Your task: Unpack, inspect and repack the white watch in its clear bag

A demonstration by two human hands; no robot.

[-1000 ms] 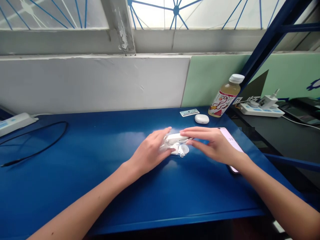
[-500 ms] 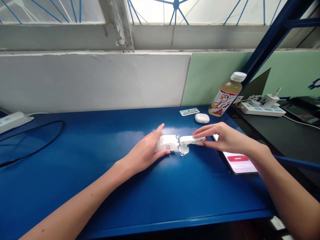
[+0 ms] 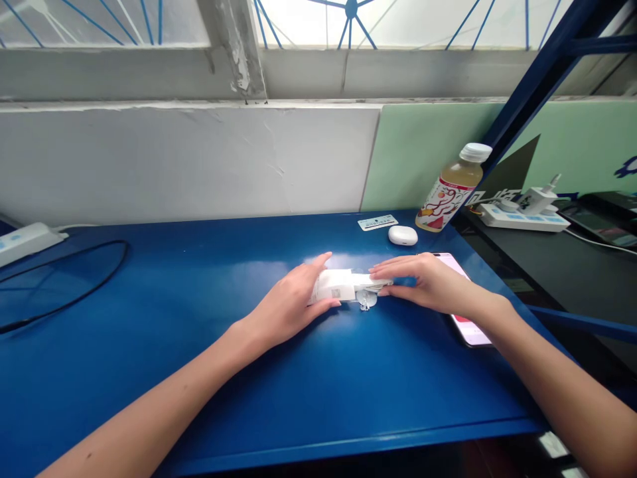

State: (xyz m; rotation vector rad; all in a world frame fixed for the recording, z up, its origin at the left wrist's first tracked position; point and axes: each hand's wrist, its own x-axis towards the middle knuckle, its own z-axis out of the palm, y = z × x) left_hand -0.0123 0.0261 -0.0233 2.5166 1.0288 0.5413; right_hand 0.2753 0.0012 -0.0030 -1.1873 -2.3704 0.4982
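Left grip (image 3: 293, 289) clasped the white packet (image 3: 332, 284), right grip (image 3: 425, 282) a white piece (image 3: 363, 281) — both seemed light, slick, best held endwise.

Left hand (image 3: 283, 300) holds white package (image 3: 337, 285); right hand (image 3: 434, 281) grips slim white piece (image 3: 365, 281) at its end.

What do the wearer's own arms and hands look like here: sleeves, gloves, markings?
Left hand and right hand are ungloved, with slender fingers. Both forearms are bare; no sleeve, watch or bracelet shows. The left forearm has a small spot.
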